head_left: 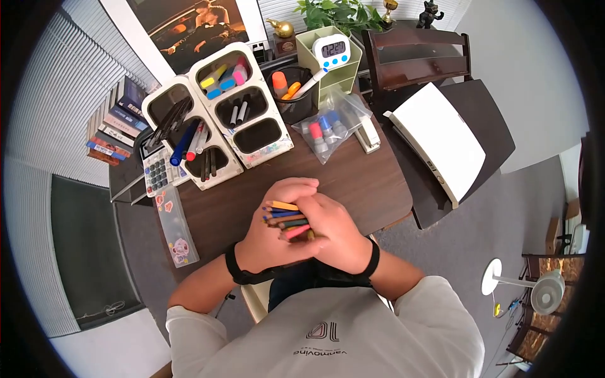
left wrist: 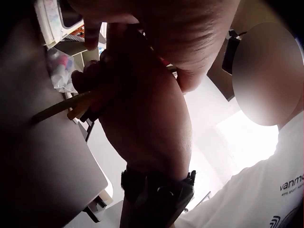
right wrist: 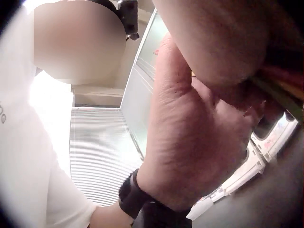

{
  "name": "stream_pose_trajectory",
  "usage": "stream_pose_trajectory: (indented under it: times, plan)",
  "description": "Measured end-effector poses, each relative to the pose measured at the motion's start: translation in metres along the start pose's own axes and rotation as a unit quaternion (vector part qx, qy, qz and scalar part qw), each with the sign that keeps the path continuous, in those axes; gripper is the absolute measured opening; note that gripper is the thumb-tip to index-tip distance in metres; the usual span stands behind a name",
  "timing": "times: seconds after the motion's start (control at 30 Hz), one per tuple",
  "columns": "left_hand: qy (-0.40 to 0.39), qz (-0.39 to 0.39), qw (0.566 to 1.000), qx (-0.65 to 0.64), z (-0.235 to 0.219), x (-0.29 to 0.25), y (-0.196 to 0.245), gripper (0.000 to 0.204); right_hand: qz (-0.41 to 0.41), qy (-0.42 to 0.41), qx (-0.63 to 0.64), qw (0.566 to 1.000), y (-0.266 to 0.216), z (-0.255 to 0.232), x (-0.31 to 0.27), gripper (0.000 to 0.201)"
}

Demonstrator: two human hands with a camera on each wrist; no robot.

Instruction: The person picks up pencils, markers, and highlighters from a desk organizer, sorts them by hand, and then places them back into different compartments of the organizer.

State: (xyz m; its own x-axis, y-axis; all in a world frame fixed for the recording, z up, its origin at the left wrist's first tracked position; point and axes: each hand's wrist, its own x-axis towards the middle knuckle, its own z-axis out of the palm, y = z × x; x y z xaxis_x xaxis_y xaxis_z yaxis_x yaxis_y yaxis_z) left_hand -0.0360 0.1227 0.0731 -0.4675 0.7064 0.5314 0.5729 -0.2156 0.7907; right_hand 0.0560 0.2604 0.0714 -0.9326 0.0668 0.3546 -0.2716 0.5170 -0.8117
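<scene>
Brown desk [head_left: 372,183]; pencils [head_left: 288,219] between left hand [head_left: 258,236] and right hand [head_left: 338,236], fingers [head_left: 293,188] curled round them.

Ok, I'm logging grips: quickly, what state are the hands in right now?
Left hand: closed, holding a bundle of colored pencils.
Right hand: closed, holding the same colored pencils.
</scene>
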Motion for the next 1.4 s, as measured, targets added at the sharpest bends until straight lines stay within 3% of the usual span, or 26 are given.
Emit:
stream_pose_trajectory:
  times: [0.07,0.17,0.2,0.47,0.5,0.57,0.6,0.67,0.7,0.73,0.8,0.9,1.0,1.1,1.17,1.2,1.27,1.4]
  plan:
    - [0.004,0.0,1.0,0.028,-0.005,0.0,-0.003,0.059,0.001,0.014,0.041,0.999,0.014,0.012,0.003,0.036]
    - [0.007,-0.124,0.992,-0.024,-0.006,-0.006,-0.009,0.034,0.022,0.037,0.053,0.998,0.026,0.034,0.003,0.035]
    - [0.008,-0.13,0.991,-0.041,-0.008,-0.008,-0.017,0.033,0.032,0.049,0.059,0.997,0.031,0.038,0.003,0.035]
    - [-0.061,-0.084,0.991,-0.083,-0.012,-0.021,-0.034,0.025,0.033,-0.005,0.026,0.999,0.035,0.04,-0.009,0.038]
    - [-0.056,-0.085,0.991,-0.086,-0.011,-0.024,-0.034,0.025,0.022,0.024,0.029,0.999,0.031,0.042,-0.008,0.04]
    - [0.019,-0.202,0.95,-0.239,-0.009,-0.03,-0.033,0.018,0.01,0.047,0.028,0.998,0.025,0.041,-0.008,0.043]
    - [0.025,-0.2,0.949,-0.243,-0.01,-0.032,-0.033,0.018,0.023,0.052,0.016,0.998,0.021,0.041,-0.01,0.045]
    - [0.108,-0.325,0.82,-0.458,-0.011,-0.037,-0.036,0.029,0.036,0.052,0.001,0.998,0.015,0.041,-0.014,0.047]
    - [0.131,-0.345,0.781,-0.504,-0.012,-0.039,-0.041,0.031,0.046,0.074,0.002,0.996,0.012,0.041,-0.016,0.046]
    - [0.134,-0.342,0.78,-0.507,-0.014,-0.04,-0.044,0.031,0.056,0.096,0.004,0.994,0.011,0.041,-0.016,0.045]
    - [0.138,-0.316,0.731,-0.588,-0.017,-0.041,-0.051,0.031,0.032,0.093,-0.002,0.995,0.018,0.037,-0.02,0.045]
    - [0.14,-0.321,0.717,-0.603,-0.019,-0.044,-0.051,0.028,0.023,0.055,-0.052,0.997,0.021,0.036,-0.024,0.046]
    - [0.142,-0.334,0.711,-0.602,-0.02,-0.045,-0.045,0.027,0.036,0.077,0.035,0.996,0.017,0.042,-0.021,0.045]
    - [0.154,-0.35,0.708,-0.594,-0.02,-0.047,-0.041,0.029,0.087,0.009,0.063,0.994,0.013,0.036,-0.02,0.048]
    - [0.155,-0.357,0.707,-0.591,-0.019,-0.049,-0.04,0.03,0.002,-0.013,-0.01,1.0,0.013,0.032,-0.016,0.037]
    - [0.152,-0.36,0.705,-0.592,-0.019,-0.05,-0.04,0.031,0.004,-0.015,-0.012,1.0,0.016,0.031,-0.017,0.037]
    - [0.146,-0.362,0.703,-0.594,-0.02,-0.049,-0.038,0.033,-0.103,0.048,-0.068,0.991,0.022,0.03,-0.019,0.034]
    - [0.128,-0.393,0.682,-0.603,-0.025,-0.046,-0.039,0.042,-0.17,0.125,-0.032,0.977,0.012,-0.005,-0.011,0.035]
